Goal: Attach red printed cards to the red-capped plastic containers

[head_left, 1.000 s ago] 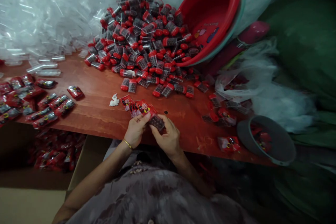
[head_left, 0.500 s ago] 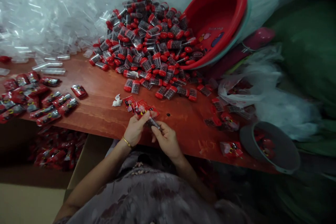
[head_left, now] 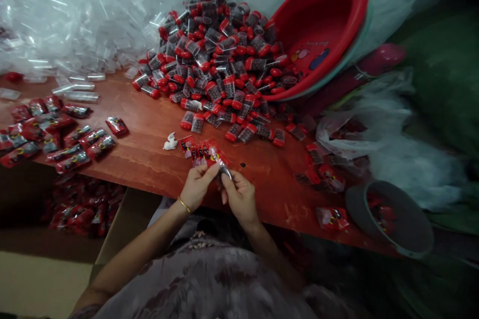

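Note:
Between my two hands is a small clear tube with dark contents (head_left: 225, 171), tilted over the table's front edge. My left hand (head_left: 197, 185) pinches it from the left with thumb and fingers, a gold bangle at its wrist. From the other side my right hand (head_left: 241, 198) is closed on the same tube, the thumb lying along it. Just beyond the fingertips lie red printed wrappers (head_left: 204, 150), partly covered by my hands. A small white animal-shaped piece (head_left: 170, 142) rests to their left.
Behind is a heap of red-capped clear tubes (head_left: 220, 60), against a tipped red basin (head_left: 318, 25). Clear empty tubes (head_left: 82, 20) are piled back left, with filled red packets (head_left: 48, 127) before them. A grey bowl (head_left: 407, 224) stands right; a cardboard box (head_left: 116, 224) of packets sits below left.
The view has shifted slightly, so the table's things appear a little further right. The tube between my hands has turned more upright, and my fingers have changed their grip on it.

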`<move>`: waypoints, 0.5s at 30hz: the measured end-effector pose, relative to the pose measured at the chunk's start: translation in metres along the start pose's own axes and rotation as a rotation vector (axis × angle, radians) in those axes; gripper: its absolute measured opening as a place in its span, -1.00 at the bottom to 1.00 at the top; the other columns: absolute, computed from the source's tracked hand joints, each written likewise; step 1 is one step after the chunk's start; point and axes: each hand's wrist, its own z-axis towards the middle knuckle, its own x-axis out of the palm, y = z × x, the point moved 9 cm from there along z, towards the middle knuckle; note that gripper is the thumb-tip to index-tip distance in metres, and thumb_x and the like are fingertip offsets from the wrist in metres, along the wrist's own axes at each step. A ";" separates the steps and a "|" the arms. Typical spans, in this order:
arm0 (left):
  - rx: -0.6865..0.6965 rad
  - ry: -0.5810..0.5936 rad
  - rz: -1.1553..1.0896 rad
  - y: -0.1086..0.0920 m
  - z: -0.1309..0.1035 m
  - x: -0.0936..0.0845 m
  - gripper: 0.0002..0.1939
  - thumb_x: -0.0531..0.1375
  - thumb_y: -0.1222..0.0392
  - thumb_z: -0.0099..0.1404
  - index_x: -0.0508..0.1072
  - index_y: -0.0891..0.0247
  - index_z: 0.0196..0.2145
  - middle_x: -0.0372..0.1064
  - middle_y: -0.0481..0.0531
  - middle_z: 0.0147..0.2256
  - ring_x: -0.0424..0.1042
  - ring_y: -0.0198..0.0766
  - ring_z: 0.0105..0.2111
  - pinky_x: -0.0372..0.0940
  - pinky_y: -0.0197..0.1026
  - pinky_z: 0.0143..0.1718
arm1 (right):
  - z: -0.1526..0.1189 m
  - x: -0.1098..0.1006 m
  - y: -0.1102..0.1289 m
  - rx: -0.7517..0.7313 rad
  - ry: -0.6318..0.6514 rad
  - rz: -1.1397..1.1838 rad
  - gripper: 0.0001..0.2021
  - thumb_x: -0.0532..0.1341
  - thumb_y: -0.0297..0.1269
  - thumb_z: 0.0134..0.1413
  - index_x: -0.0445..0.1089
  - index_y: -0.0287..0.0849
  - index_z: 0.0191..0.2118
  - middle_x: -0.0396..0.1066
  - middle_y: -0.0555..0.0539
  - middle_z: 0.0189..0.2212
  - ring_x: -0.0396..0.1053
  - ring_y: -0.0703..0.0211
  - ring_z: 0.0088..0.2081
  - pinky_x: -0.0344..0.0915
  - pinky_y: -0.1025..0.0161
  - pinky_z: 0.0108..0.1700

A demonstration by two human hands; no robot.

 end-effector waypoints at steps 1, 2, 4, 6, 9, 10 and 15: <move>-0.002 0.004 0.015 0.003 -0.001 0.001 -0.58 0.31 -0.14 -0.03 0.48 0.35 -0.56 0.34 -0.08 -0.60 0.23 -0.45 -0.58 0.18 -0.34 -0.51 | 0.001 0.000 -0.001 0.002 -0.016 0.001 -0.67 0.15 -0.01 0.05 0.38 -0.22 -0.30 0.20 0.15 -0.74 0.10 0.42 -0.77 0.04 0.43 -0.70; 0.000 0.006 0.023 0.004 -0.002 0.002 -0.58 0.31 -0.14 -0.03 0.48 0.35 -0.57 0.33 -0.09 -0.61 0.22 -0.45 -0.60 0.17 -0.35 -0.53 | 0.002 0.000 -0.001 0.004 -0.025 0.003 -0.67 0.14 -0.01 0.06 0.38 -0.22 -0.30 0.19 0.16 -0.74 0.10 0.41 -0.77 0.04 0.42 -0.70; -0.003 -0.001 0.012 0.003 -0.003 0.002 -0.60 0.32 -0.12 -0.03 0.47 0.35 -0.59 0.33 -0.09 -0.62 0.22 -0.45 -0.61 0.17 -0.35 -0.54 | 0.005 0.003 -0.002 0.000 -0.011 0.009 -0.68 0.14 -0.02 0.06 0.39 -0.21 -0.29 0.23 0.14 -0.72 0.11 0.41 -0.76 0.06 0.42 -0.69; -0.008 -0.035 -0.030 -0.002 -0.003 -0.002 -0.63 0.34 -0.07 -0.05 0.50 0.35 -0.54 0.36 -0.07 -0.60 0.26 -0.44 -0.59 0.20 -0.36 -0.52 | 0.006 0.008 0.000 -0.018 0.055 0.009 -0.71 0.16 -0.05 0.05 0.39 -0.19 -0.29 0.29 0.11 -0.67 0.16 0.40 -0.73 0.11 0.41 -0.67; -0.038 -0.110 -0.096 -0.009 -0.001 -0.010 -0.62 0.37 -0.03 -0.08 0.53 0.35 -0.41 0.45 0.02 -0.50 0.37 -0.36 -0.51 0.25 -0.33 -0.49 | 0.004 0.019 0.001 -0.039 0.223 0.017 -0.76 0.18 -0.12 0.04 0.41 -0.16 -0.24 0.34 0.10 -0.63 0.30 0.33 -0.65 0.25 0.37 -0.54; -0.059 -0.116 -0.111 -0.008 0.000 -0.011 -0.60 0.38 -0.02 -0.08 0.53 0.36 -0.37 0.47 0.06 -0.46 0.39 -0.33 -0.49 0.26 -0.32 -0.49 | 0.002 0.021 0.001 -0.039 0.259 0.022 -0.76 0.19 -0.14 0.04 0.40 -0.16 -0.22 0.36 0.09 -0.63 0.33 0.31 -0.62 0.28 0.35 -0.51; -0.136 -0.044 -0.144 0.002 -0.002 -0.004 -0.55 0.38 -0.04 -0.10 0.52 0.36 -0.32 0.48 0.06 -0.45 0.32 -0.40 -0.58 0.17 -0.36 -0.64 | 0.004 0.021 -0.008 0.001 0.206 0.032 -0.78 0.24 -0.10 -0.03 0.36 -0.16 -0.42 0.41 0.05 -0.62 0.32 0.31 -0.68 0.26 0.36 -0.59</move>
